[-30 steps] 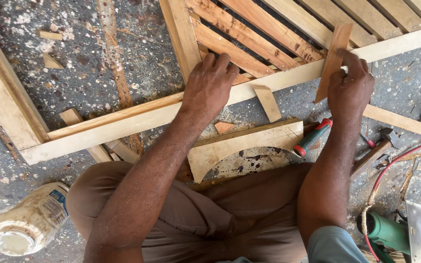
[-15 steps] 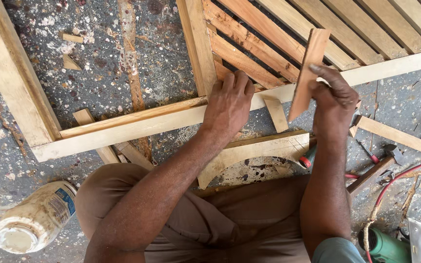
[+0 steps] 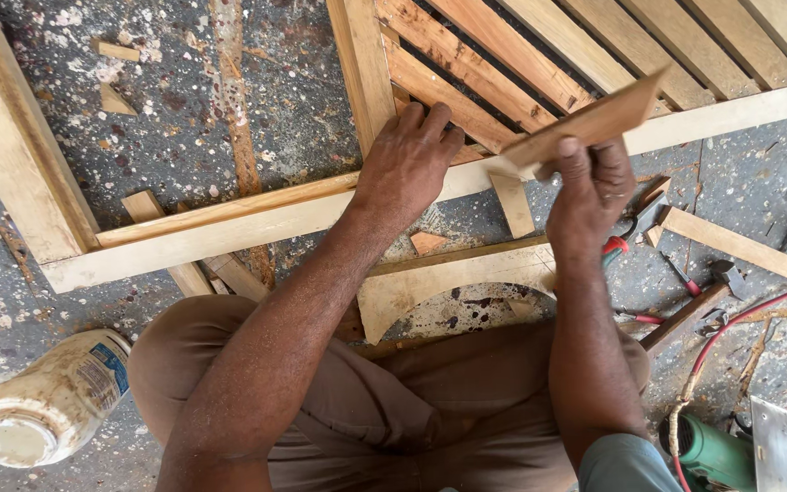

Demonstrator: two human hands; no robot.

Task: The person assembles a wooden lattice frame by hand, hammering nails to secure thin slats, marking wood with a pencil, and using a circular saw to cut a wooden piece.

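My right hand (image 3: 591,182) fingers clamp the wooden slat (image 3: 585,128), long axis rising rightward; left hand (image 3: 407,164) presses flat, fingers together, on the frame rail (image 3: 229,223).

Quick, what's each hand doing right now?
Left hand: open, pressing flat on the wooden frame.
Right hand: closed on a thin wood strip, lifted over the slats.

left hand (image 3: 409,164) flat, right hand (image 3: 591,185) gripping
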